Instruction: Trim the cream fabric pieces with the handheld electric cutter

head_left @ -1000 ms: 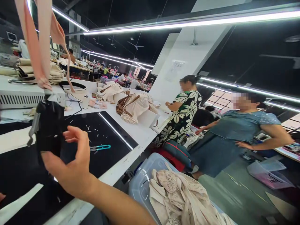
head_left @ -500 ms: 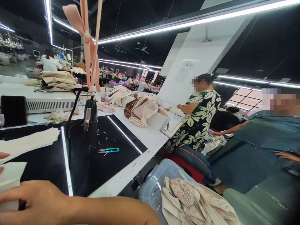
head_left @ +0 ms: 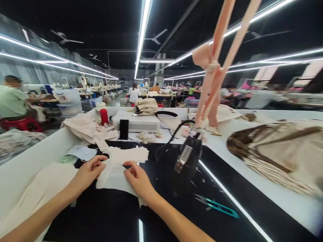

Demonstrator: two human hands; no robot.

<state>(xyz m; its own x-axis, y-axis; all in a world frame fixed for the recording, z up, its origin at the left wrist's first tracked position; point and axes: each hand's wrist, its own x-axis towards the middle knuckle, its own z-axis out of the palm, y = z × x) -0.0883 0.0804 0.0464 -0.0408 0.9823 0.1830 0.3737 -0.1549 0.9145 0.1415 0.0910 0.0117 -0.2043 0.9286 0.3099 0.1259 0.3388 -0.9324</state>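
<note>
My left hand [head_left: 88, 173] pinches the left edge of a cream fabric piece [head_left: 116, 179] with its fingertips. On the opposite side, my right hand [head_left: 138, 183] grips the same piece between thumb and fingers. The fabric lies over the black table mat [head_left: 101, 215], its lower edge ragged. Just beyond it another cream strip [head_left: 131, 154] reaches to the right. A black corded tool [head_left: 188, 158] with a metal plate hangs from knotted pink straps [head_left: 212, 74] right of my hands. Turquoise thread snips [head_left: 219, 206] rest on the mat at the lower right.
Cream cloth [head_left: 37, 195] is heaped along the left side. Behind the mat stand a phone [head_left: 123, 129], a white vented box [head_left: 143, 126] and a red thread cone [head_left: 104, 116]. Brown and cream garments [head_left: 285, 151] pile up on the right. People sit at machines farther off.
My view has swung left from the people and the garment bin to the table. Both hands are now fully in view, on the cream fabric.
</note>
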